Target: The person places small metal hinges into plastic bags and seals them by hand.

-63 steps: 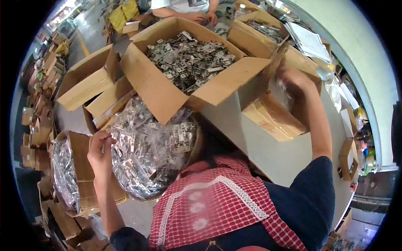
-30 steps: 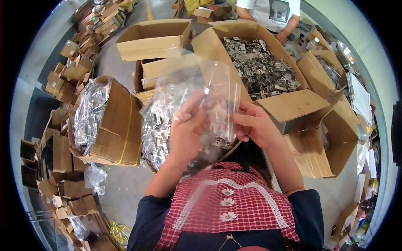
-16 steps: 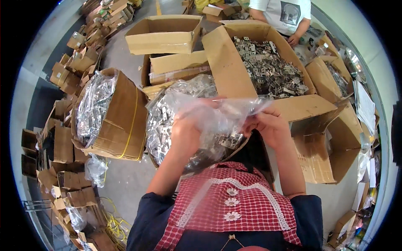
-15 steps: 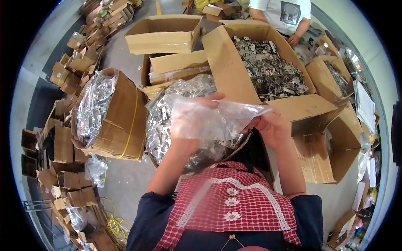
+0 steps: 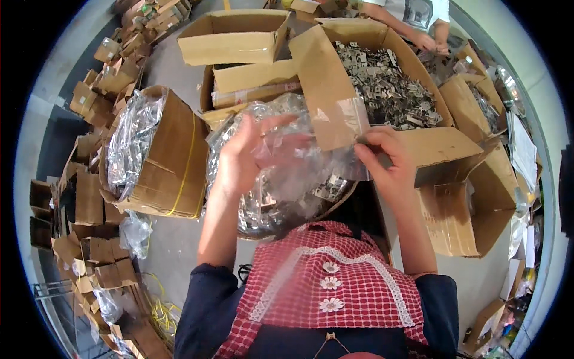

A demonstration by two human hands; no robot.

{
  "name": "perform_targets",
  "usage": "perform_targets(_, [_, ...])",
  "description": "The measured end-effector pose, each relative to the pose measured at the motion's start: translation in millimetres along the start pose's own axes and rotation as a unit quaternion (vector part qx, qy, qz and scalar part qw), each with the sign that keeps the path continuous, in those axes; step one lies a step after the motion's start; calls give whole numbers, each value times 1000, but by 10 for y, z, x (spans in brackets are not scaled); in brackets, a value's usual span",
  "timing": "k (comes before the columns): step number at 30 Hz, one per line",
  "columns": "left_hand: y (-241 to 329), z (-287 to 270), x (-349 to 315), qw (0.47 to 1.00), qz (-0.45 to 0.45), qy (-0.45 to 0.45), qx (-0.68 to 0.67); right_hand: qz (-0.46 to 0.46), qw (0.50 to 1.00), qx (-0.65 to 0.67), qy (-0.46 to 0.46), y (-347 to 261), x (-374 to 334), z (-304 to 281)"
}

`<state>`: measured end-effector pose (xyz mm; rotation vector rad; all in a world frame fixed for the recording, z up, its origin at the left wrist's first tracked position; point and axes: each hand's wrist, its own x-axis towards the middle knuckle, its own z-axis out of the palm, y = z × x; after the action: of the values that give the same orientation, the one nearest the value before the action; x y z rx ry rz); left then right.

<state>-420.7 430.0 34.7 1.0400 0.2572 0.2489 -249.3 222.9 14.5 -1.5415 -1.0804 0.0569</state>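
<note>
My right hand (image 5: 390, 157) pinches the edge of a clear plastic bag (image 5: 345, 134) between thumb and fingers. The bag hangs in front of a raised carton flap (image 5: 323, 90). To its left, my left hand (image 5: 240, 154) has its fingers spread and pointing right, a little apart from the pinched edge. Thin film blurs the fingers' lower part, so any contact is hard to make out. Beneath both hands is a plastic-lined carton heaped with shiny metal parts (image 5: 263, 206), some covered by the clear liner.
A large open carton of loose metal brackets (image 5: 391, 90) stands beyond my right hand. At left is a carton of bagged parts (image 5: 134, 146); at right, an open carton (image 5: 448, 221). A co-worker's hands (image 5: 431, 45) are at the far right. Stacked cardboard (image 5: 101, 257) lines the left side.
My left hand has let go of the bag's left part, moving up and left with fingers spreading. The bag now hangs from my right hand. The co-worker's hands have come together.
</note>
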Motion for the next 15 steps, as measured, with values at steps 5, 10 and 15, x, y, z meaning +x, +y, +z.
perform_targets(5, [151,-40,117,930,1,-41,365,-32,999,-18,-34,-105,41,52])
perform_targets(10, [-189,-75,351,920,23,1,391,-37,999,-10,-33,-29,51,91])
perform_targets(15, [-221,40,260,962,9,42,269,48,998,37,1,29,44,17])
